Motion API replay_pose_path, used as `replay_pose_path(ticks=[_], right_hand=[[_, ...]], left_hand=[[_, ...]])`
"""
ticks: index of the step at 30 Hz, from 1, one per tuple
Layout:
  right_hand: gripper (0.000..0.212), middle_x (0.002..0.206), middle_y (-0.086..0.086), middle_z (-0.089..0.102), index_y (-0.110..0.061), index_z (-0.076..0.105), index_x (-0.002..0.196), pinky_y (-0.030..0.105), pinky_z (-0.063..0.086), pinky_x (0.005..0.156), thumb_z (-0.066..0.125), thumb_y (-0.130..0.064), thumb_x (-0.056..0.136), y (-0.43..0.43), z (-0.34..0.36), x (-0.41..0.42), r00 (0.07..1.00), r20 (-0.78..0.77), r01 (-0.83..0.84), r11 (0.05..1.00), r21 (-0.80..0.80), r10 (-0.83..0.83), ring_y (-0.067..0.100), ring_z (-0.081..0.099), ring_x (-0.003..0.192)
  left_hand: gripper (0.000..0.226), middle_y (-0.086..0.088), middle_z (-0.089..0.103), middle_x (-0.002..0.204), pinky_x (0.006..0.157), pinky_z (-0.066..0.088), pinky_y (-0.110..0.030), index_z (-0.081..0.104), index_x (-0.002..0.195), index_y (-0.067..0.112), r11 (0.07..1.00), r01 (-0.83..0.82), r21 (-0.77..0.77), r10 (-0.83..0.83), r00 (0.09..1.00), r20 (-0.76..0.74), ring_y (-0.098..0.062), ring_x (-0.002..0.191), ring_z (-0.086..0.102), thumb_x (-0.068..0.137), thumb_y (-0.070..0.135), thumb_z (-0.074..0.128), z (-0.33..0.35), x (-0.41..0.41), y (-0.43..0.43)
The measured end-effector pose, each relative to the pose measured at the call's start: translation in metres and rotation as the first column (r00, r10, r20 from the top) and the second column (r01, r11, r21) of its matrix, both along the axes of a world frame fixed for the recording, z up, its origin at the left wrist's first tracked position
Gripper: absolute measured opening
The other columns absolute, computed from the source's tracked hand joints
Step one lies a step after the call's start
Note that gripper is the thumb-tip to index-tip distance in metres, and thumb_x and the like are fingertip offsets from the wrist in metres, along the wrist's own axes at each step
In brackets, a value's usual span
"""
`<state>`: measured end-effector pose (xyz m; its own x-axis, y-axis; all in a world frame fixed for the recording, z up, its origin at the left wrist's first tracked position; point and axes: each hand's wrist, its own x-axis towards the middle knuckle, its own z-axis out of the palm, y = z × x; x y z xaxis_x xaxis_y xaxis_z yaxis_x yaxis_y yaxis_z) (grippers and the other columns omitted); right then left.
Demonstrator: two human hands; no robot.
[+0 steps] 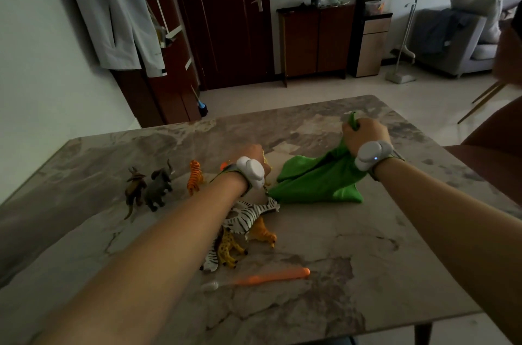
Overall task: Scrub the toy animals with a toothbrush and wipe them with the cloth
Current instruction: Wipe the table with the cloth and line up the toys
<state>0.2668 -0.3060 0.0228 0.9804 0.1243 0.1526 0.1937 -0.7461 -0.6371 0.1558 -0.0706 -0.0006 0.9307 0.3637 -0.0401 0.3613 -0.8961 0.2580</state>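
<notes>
My right hand (pixel 363 134) grips the green cloth (pixel 313 180) and lifts one end off the table, the rest trailing down to the marble top. My left hand (pixel 252 153) is curled round a yellow toy animal (pixel 265 159), mostly hidden behind the hand and wrist band. An orange toothbrush (pixel 271 278) lies near the front edge. A pile of toys lies under my left forearm: a zebra (pixel 251 214), a spotted yellow animal (pixel 228 248) and an orange one (pixel 264 233). Standing at the left are a tiger (pixel 195 176), a grey elephant (pixel 159 185) and a brown animal (pixel 135 187).
The marble table (pixel 339 245) ends close at the front and right. A chair (pixel 485 135) stands at the right edge. Beyond are a dark door (pixel 226 16), a cabinet (pixel 313 39) and a grey sofa (pixel 457 39).
</notes>
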Motion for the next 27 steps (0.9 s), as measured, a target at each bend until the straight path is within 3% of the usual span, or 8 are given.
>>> replay_pose_path(ticks=[6, 12, 14, 16, 18, 20, 24, 27], right_hand=[[0.039, 0.064, 0.009, 0.054, -0.009, 0.054, 0.074, 0.026, 0.032, 0.046, 0.050, -0.037, 0.101, -0.004, -0.008, -0.002, 0.998, 0.030, -0.051, 0.999, 0.006, 0.051, 0.024, 0.051, 0.055], [0.045, 0.063, 0.011, 0.055, -0.001, 0.060, 0.073, 0.024, 0.037, 0.047, 0.053, -0.037, 0.100, -0.005, -0.017, -0.006, 0.995, -0.020, -0.098, 0.995, 0.000, 0.098, 0.024, 0.050, 0.054], [0.045, 0.064, 0.011, 0.056, -0.002, 0.060, 0.073, 0.025, 0.036, 0.048, 0.053, -0.038, 0.100, -0.006, -0.019, -0.007, 0.994, -0.033, -0.109, 0.994, -0.008, 0.108, 0.023, 0.051, 0.054], [0.045, 0.065, 0.011, 0.056, -0.005, 0.057, 0.070, 0.025, 0.035, 0.048, 0.053, -0.039, 0.100, -0.009, -0.020, -0.007, 0.993, -0.035, -0.117, 0.993, -0.005, 0.117, 0.023, 0.050, 0.054], [0.045, 0.065, 0.010, 0.056, -0.007, 0.056, 0.068, 0.025, 0.034, 0.048, 0.053, -0.039, 0.100, -0.012, -0.019, -0.005, 0.993, -0.039, -0.113, 0.994, 0.007, 0.114, 0.023, 0.050, 0.054], [0.044, 0.065, 0.009, 0.056, -0.009, 0.054, 0.067, 0.025, 0.034, 0.048, 0.053, -0.039, 0.099, -0.015, -0.017, -0.003, 0.994, -0.036, -0.102, 0.995, 0.005, 0.102, 0.022, 0.050, 0.054], [0.046, 0.061, 0.008, 0.052, -0.011, 0.051, 0.063, 0.026, 0.032, 0.047, 0.053, -0.038, 0.100, -0.018, -0.013, -0.003, 0.995, -0.040, -0.093, 0.996, -0.014, 0.093, 0.022, 0.048, 0.053], [0.046, 0.061, 0.009, 0.052, -0.010, 0.052, 0.064, 0.026, 0.032, 0.047, 0.054, -0.038, 0.099, -0.018, -0.013, -0.005, 0.994, -0.036, -0.102, 0.995, -0.011, 0.102, 0.022, 0.047, 0.053]], left_hand=[[0.045, 0.001, 0.031, 0.063, 0.045, 0.021, -0.024, 0.028, 0.062, 0.018, 0.996, -0.093, 0.010, 0.092, 0.996, 0.005, -0.011, 0.051, 0.026, 0.094, 0.019, 0.059, 0.001, 0.006, -0.005], [0.051, 0.009, 0.031, 0.069, 0.051, 0.022, -0.013, 0.025, 0.067, 0.030, 0.990, -0.052, -0.132, 0.049, 0.998, -0.025, -0.002, 0.057, 0.026, 0.088, 0.022, 0.071, -0.024, 0.021, -0.009], [0.047, 0.006, 0.040, 0.076, 0.054, 0.023, -0.012, 0.030, 0.070, 0.032, 0.987, -0.061, -0.147, 0.060, 0.998, -0.012, -0.001, 0.058, 0.026, 0.086, 0.022, 0.073, -0.026, 0.020, -0.009], [0.031, -0.002, 0.045, 0.093, 0.054, 0.022, -0.012, 0.042, 0.085, 0.024, 0.988, -0.074, -0.137, 0.076, 0.997, 0.014, -0.005, 0.059, 0.032, 0.086, 0.019, 0.073, -0.026, 0.018, -0.010], [0.038, -0.004, 0.044, 0.099, 0.053, 0.021, -0.014, 0.039, 0.100, 0.019, 0.991, -0.078, -0.109, 0.081, 0.996, 0.023, -0.017, 0.073, 0.042, 0.085, 0.019, 0.074, -0.026, 0.016, -0.012], [0.042, -0.005, 0.044, 0.099, 0.053, 0.028, -0.019, 0.040, 0.104, 0.019, 0.991, -0.081, -0.104, 0.085, 0.996, 0.031, -0.019, 0.086, 0.043, 0.082, 0.021, 0.076, -0.026, 0.014, -0.014], [0.057, -0.008, 0.048, 0.101, 0.075, 0.034, -0.027, 0.049, 0.127, 0.008, 0.989, -0.115, -0.096, 0.118, 0.992, 0.031, -0.019, 0.089, 0.042, 0.081, 0.025, 0.078, -0.030, 0.012, -0.017], [0.060, -0.017, 0.059, 0.120, 0.076, 0.033, -0.028, 0.049, 0.130, 0.005, 0.982, -0.143, -0.120, 0.150, 0.987, 0.050, -0.020, 0.089, 0.043, 0.082, 0.029, 0.077, -0.030, 0.009, -0.021]])
